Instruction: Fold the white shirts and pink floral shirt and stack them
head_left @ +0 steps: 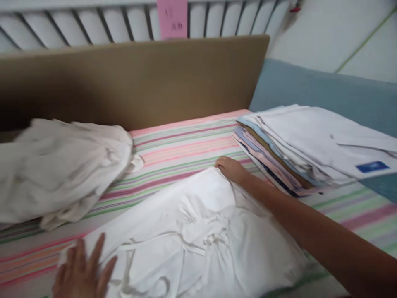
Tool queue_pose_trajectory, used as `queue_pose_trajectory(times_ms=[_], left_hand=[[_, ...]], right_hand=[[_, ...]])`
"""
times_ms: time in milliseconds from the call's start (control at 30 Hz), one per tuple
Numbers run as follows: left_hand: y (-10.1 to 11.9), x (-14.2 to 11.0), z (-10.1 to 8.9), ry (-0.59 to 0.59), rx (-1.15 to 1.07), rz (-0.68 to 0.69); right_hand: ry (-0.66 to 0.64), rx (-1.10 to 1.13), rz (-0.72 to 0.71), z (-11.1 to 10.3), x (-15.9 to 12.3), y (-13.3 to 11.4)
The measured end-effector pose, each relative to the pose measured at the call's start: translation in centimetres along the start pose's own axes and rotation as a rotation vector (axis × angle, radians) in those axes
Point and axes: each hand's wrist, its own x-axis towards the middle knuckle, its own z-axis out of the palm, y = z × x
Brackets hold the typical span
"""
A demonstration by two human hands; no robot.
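Observation:
A white garment [149, 223] with gathered cloth and thin ties lies spread on the striped sheet [182, 151]. My left hand [82, 269] rests on its near left end, fingers spread, palm down. At the garment's far corner my right hand [231, 169] has its fingers closed on the cloth, and its fingertips are partly hidden. My right forearm reaches across the right side of the garment.
To the left lies a rumpled white cloth [71, 157]. A stack of folded clothes [310, 140], white on top with a blue label, sits at the right. A brown board [155, 82] stands along the back, before white slats [114, 22] with a pink card [172, 18].

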Motion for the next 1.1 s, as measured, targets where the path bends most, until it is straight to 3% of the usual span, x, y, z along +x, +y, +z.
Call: queue_pose_trajectory(times_ms=[67, 167, 300, 367, 433, 500, 567, 667, 767, 867, 1000, 1100], left_hand=[[0.7, 0.2, -0.3, 0.052, 0.061, 0.071], [1.1, 0.5, -0.6, 0.091, 0.133, 0.093], [1.6, 0.1, -1.1, 0.08, 0.126, 0.066], [2.0, 0.0, -1.3, 0.066, 0.07, 0.044], [2.6, 0.0, -1.8, 0.052, -0.036, 0.011], [3.1, 0.4, -2.8, 0.04, -0.243, -0.06], [3.0, 1.0, -4.4, 0.053, -0.54, -0.21], [1.1, 1.2, -7.0, 0.14, -0.824, -0.475], [-2.2, -0.8, -9.0, 0.197, -0.898, -0.687], [-4.5, -4.9, -9.9, 0.161, -0.974, -0.87], [-4.3, -9.9, -9.7, 0.125, -1.019, -0.951], [-2.9, -11.5, -9.0, 0.095, -0.968, -0.934]], right_hand=[[0.011, -0.094, -0.023, -1.3, 0.1, -1.0], [0.174, -0.157, -0.093, -1.5, -0.8, -3.8], [0.154, -0.174, -0.164, 2.8, -3.4, -6.8], [0.104, -0.197, -0.161, 5.4, -4.3, -6.7], [0.062, -0.212, -0.152, 6.6, -4.6, -6.3], [-0.021, -0.215, -0.107, 5.9, -4.4, -6.4], [-0.096, -0.21, -0.031, 3.8, -4.2, -7.6], [-0.014, -0.155, -0.037, 0.0, -5.7, -11.0], [0.115, -0.02, -0.213, -2.5, -10.7, -14.5], [0.127, 0.1, -0.297, -2.1, -18.1, -16.7], [0.09, 0.176, -0.284, 1.2, -27.5, -17.0], [0.085, 0.197, -0.239, 2.9, -32.0, -16.5]])
